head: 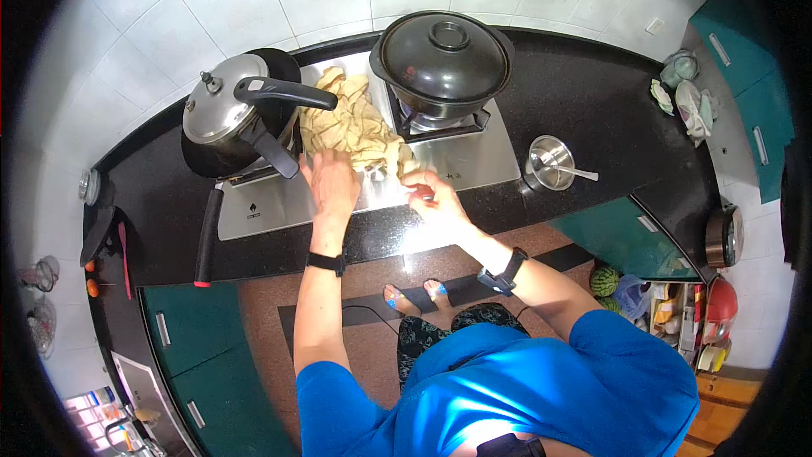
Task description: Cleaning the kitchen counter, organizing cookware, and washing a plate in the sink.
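A crumpled yellowish cloth (349, 117) lies on the steel gas stove top (438, 155), bunched between two burners. My left hand (333, 183) is palm down on its near left edge, fingertips hidden against the fabric. At its near right corner my right hand (438, 197) has thumb and fingers curled together, pinching the cloth's edge. Left of the cloth, a pressure cooker (231, 101) with a steel lid and black handles sits in a dark wok (196, 155) on the left burner. A lidded black clay pot (444, 60) stands over the right burner.
A steel cup (550, 165) with a spoon (577, 172) stands on the black counter (571, 89), right of the stove. The wok's long handle (207, 238) juts past the counter's front edge. Leafy vegetables in plastic bags (691, 108) lie far right; a pink utensil (124, 260) lies left.
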`<state>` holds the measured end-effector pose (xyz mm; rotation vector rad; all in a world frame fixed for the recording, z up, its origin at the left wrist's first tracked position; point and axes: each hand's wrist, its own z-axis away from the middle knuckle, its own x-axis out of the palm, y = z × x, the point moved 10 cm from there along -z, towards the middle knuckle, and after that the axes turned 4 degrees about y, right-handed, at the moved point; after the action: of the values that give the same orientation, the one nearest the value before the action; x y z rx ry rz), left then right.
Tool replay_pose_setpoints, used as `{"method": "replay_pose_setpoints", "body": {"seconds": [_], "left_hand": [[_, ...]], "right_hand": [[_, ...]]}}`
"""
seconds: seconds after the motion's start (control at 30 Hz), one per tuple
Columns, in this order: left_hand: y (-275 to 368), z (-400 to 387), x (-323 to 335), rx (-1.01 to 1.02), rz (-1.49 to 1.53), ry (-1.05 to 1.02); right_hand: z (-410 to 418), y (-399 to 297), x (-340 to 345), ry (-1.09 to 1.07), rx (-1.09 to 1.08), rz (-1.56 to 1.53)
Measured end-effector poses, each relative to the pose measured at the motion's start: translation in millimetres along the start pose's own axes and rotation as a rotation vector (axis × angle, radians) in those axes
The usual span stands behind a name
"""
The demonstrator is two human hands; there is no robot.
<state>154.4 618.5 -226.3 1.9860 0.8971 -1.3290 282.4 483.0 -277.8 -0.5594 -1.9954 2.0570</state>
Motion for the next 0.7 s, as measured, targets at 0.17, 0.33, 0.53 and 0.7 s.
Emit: {"method": "replay_pose_setpoints", "body": {"seconds": [0.17, 0.33, 0.53, 0.7], "left_hand": [[25, 25, -14, 0.01, 0.347, 0.182], [25, 31, 0, -0.098, 0.44, 0.179], [18, 42, -1, -0.219, 0.507, 0.335], [8, 80, -7, -0.319, 0.565, 0.357]], "right_hand": [[-9, -9, -19, 0.113, -0.002, 0.221], [-16, -37, -3, 0.08, -0.303, 0.577], [-20, -28, 17, -0.028, -0.409, 0.879], [-47, -25, 10, -0.023, -0.41, 1.001]]}}
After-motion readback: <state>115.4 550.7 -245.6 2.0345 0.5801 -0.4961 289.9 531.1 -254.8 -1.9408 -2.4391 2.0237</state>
